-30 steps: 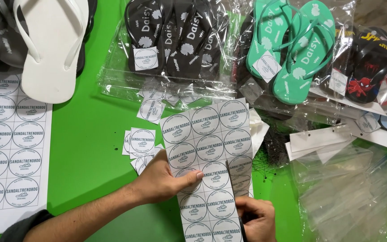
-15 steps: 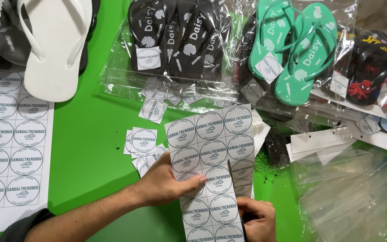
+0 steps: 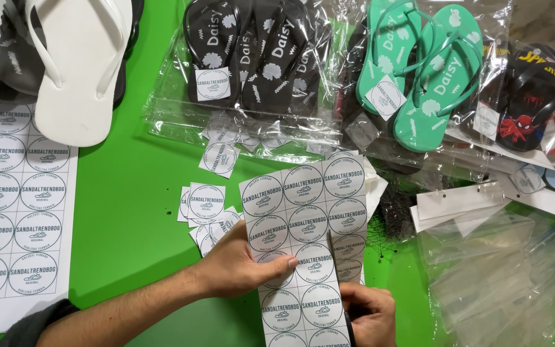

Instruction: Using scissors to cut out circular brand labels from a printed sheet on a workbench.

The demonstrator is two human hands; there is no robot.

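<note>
My left hand (image 3: pixel 242 263) grips the left edge of a white sheet of round printed labels (image 3: pixel 303 218), thumb on top. My right hand (image 3: pixel 370 315) holds the same sheet from below at its lower right, mostly hidden behind it. The sheet is held upright over the green table (image 3: pixel 130 193). A small pile of cut square labels (image 3: pixel 203 209) lies just left of the sheet, by my left hand.
A second label sheet (image 3: pixel 14 212) lies at far left under a white flip-flop (image 3: pixel 75 64). Bagged black flip-flops (image 3: pixel 255 54), teal flip-flops (image 3: pixel 419 71) and cartoon-print sandals (image 3: pixel 534 103) line the back. Empty clear bags (image 3: pixel 502 270) and white header cards (image 3: pixel 464 202) lie at right.
The label sheet has shifted slightly up and to the right in my hands. Both hands keep their grip in nearly the same place.
</note>
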